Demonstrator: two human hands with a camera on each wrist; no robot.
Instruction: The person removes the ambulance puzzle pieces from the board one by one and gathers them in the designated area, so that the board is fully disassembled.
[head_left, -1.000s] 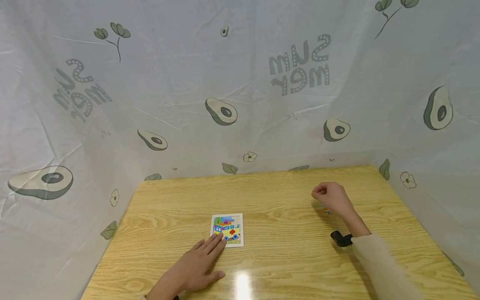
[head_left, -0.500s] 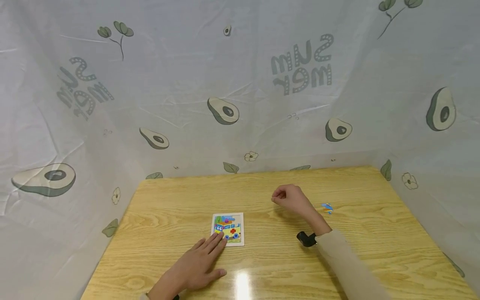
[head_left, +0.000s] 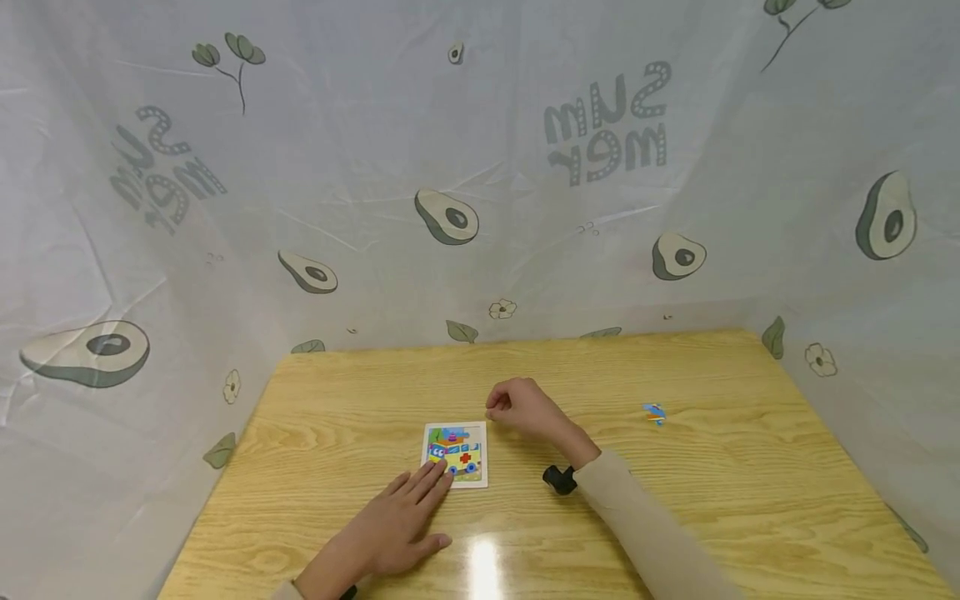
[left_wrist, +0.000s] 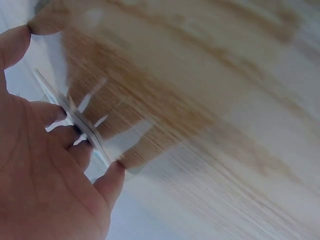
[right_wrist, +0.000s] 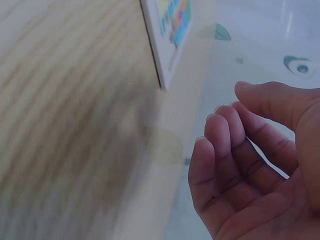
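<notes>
The white-framed ambulance puzzle (head_left: 462, 457) lies flat on the wood-grained bench (head_left: 375, 387), broad room running behind it to the back edge. The left hand (head_left: 397, 521) rests straight fingers on the puzzle's near-left corner, thumb apart. Just off its far-right corner hangs the right hand (head_left: 531, 410), fingers curled toward the thumb — whether they pinch anything cannot be told. A jagged blue-and-orange piece (head_left: 655, 413) lies well right of the puzzle. The left wrist view alone shows the puzzle's thin side edge-on.
</notes>
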